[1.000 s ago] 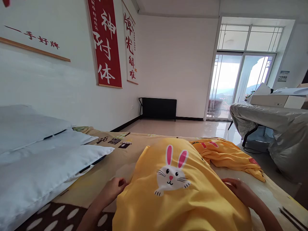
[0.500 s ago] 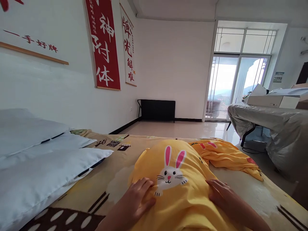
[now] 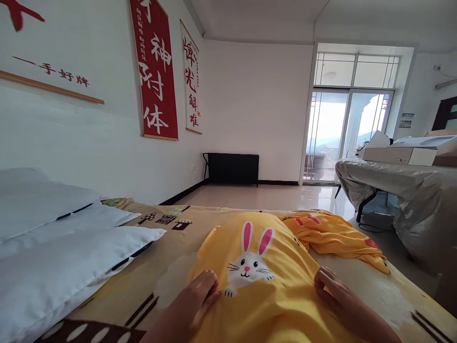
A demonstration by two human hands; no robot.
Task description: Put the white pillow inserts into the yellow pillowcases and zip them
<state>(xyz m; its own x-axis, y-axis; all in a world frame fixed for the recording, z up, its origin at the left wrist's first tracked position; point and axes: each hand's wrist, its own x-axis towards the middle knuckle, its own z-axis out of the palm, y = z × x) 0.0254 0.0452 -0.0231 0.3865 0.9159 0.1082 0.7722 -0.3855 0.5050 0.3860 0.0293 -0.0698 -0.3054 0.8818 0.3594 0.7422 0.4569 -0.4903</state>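
A plump yellow pillowcase (image 3: 246,247) printed with a white rabbit lies in front of me, bulging at its far end as if a pillow were inside. The near part is loose and wrinkled, and its lower end runs out of view. My left hand (image 3: 203,293) pinches the cloth at the left side, beside the rabbit's paw. On the opposite side my right hand (image 3: 330,288) has its fingers curled onto the fabric edge. Beyond the pillowcase, to the right, lies a crumpled orange-yellow cloth (image 3: 335,233) with pink and red print.
A patterned beige blanket (image 3: 171,257) covers the bed underneath. White pillows (image 3: 71,262) are stacked on the left by the wall. At the right stands a plastic-covered table (image 3: 410,183) bearing a white box (image 3: 396,155). A black panel (image 3: 233,167) leans near the far wall.
Both hands have closed from lying spread on the pillowcase to gripping its sides, and have moved slightly outward. The cloth between them looks a little flatter. My view has tilted up slightly.
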